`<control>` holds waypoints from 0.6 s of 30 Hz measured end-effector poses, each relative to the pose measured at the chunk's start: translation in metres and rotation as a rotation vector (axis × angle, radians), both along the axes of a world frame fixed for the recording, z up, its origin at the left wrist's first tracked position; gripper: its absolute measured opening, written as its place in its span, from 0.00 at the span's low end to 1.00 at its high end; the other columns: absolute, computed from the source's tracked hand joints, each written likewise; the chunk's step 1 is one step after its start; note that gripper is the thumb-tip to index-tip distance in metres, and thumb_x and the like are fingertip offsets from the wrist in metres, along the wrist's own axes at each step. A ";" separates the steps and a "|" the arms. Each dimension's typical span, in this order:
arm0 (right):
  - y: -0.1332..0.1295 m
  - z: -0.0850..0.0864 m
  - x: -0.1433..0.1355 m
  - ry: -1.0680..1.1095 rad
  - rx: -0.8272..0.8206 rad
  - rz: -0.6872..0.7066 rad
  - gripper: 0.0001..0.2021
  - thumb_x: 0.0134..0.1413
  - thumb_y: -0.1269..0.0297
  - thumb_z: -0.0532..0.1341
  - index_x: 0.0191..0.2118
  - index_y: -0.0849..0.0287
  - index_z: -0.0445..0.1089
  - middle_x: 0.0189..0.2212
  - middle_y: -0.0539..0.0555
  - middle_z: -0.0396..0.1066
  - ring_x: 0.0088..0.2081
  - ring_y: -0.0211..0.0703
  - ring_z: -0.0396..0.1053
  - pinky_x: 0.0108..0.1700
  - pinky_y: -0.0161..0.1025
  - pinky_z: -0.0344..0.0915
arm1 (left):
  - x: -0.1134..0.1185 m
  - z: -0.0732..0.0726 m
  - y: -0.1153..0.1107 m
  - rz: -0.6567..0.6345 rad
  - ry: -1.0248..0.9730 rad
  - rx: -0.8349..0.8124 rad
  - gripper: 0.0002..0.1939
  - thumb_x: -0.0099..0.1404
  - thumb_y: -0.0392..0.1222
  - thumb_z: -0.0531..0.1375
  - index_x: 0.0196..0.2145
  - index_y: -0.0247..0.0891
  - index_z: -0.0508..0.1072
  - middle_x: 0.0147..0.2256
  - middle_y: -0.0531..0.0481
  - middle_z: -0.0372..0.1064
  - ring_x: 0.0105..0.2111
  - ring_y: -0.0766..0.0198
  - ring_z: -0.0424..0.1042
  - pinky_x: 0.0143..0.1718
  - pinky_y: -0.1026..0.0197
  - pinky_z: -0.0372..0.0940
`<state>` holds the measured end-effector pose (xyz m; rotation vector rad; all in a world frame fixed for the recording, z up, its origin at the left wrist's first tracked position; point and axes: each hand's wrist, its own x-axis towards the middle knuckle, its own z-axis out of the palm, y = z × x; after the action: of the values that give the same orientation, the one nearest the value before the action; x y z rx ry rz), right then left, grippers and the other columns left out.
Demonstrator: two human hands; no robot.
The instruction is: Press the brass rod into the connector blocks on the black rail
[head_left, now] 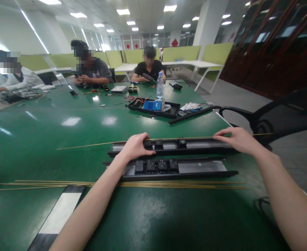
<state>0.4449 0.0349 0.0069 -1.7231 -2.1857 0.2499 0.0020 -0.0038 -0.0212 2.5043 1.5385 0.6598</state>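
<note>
A long thin brass-coloured rod (80,146) runs along the far edge of a black channel (205,145) that holds three small black blocks. My left hand (137,146) is at the channel's left part, thumb on the near side and fingers over the rod and far edge, gripping the channel. Toward the right end, my right hand (231,136) pinches the rod between thumb and fingers. A second black channel (202,168) lies nearer, parallel to the first, with several black blocks in its left half. My left forearm covers its left end.
Several loose rods (169,184) lie in front of the channels. A black and white panel (61,212) is at the lower left. Farther back are a black tray (173,111), a bottle (160,86) and gloves (191,107). Three people sit across the table; a chair (286,111) stands right.
</note>
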 end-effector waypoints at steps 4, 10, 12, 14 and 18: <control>0.001 -0.001 0.009 0.019 -0.019 -0.028 0.17 0.53 0.47 0.63 0.35 0.55 0.81 0.35 0.56 0.80 0.38 0.52 0.73 0.42 0.43 0.63 | -0.001 0.000 0.000 -0.004 -0.005 0.002 0.27 0.52 0.60 0.69 0.42 0.41 0.71 0.39 0.46 0.77 0.39 0.52 0.75 0.39 0.55 0.67; 0.002 -0.004 0.019 0.030 -0.049 -0.086 0.21 0.51 0.42 0.63 0.36 0.55 0.81 0.31 0.56 0.79 0.34 0.50 0.72 0.39 0.43 0.62 | -0.001 -0.001 0.000 -0.002 -0.008 -0.003 0.27 0.51 0.60 0.69 0.42 0.41 0.72 0.40 0.46 0.77 0.40 0.51 0.76 0.40 0.54 0.67; 0.002 -0.005 0.021 0.026 -0.035 -0.089 0.22 0.51 0.41 0.63 0.35 0.55 0.81 0.31 0.55 0.79 0.34 0.50 0.72 0.39 0.43 0.62 | -0.001 -0.002 0.001 -0.004 -0.009 0.001 0.27 0.51 0.60 0.69 0.42 0.41 0.72 0.40 0.46 0.77 0.40 0.51 0.76 0.40 0.54 0.67; 0.002 -0.005 0.022 0.027 -0.024 -0.079 0.23 0.51 0.40 0.63 0.35 0.55 0.81 0.32 0.55 0.79 0.35 0.50 0.72 0.39 0.43 0.62 | -0.001 -0.002 0.001 -0.008 -0.012 0.008 0.27 0.51 0.60 0.69 0.42 0.41 0.72 0.40 0.46 0.77 0.40 0.51 0.76 0.40 0.54 0.68; 0.002 -0.004 0.024 0.017 -0.034 -0.115 0.23 0.49 0.39 0.63 0.35 0.55 0.80 0.31 0.54 0.78 0.33 0.48 0.71 0.37 0.42 0.62 | -0.001 -0.003 0.001 -0.016 -0.021 0.015 0.27 0.52 0.59 0.69 0.42 0.41 0.71 0.40 0.46 0.77 0.39 0.51 0.76 0.40 0.54 0.67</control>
<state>0.4693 0.0370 0.0028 -1.8512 -2.0729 0.2722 0.0010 -0.0030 -0.0240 2.5095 1.5103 0.6954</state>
